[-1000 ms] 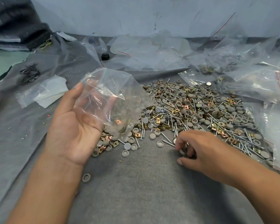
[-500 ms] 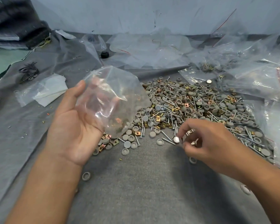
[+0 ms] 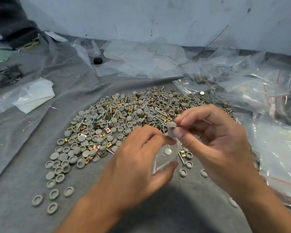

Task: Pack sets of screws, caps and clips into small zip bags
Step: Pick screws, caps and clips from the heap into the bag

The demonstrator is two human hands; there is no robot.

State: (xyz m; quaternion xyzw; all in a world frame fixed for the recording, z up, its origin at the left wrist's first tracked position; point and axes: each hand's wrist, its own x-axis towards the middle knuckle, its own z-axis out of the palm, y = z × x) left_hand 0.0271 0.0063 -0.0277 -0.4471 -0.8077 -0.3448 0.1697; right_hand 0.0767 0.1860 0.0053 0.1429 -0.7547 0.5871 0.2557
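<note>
A wide heap of grey caps, screws and brass clips (image 3: 124, 121) covers the grey cloth (image 3: 23, 148). Over its near right edge, my left hand (image 3: 134, 167) grips a small clear zip bag (image 3: 165, 157) between thumb and fingers; a grey cap shows through the plastic. My right hand (image 3: 213, 142) pinches grey caps (image 3: 171, 126) between thumb and forefinger right above the bag's top. The bag's mouth is partly hidden by my fingers.
Loose caps (image 3: 54, 194) lie scattered at the near left. Clear plastic bags (image 3: 259, 91) pile up along the right and back. A white folded bag (image 3: 32, 96) sits at the left, a black cap (image 3: 97, 60) at the back, a pale wall behind.
My left hand has swung the bag from the upper left down to the middle. My right hand has lifted off the heap with caps and met the bag.
</note>
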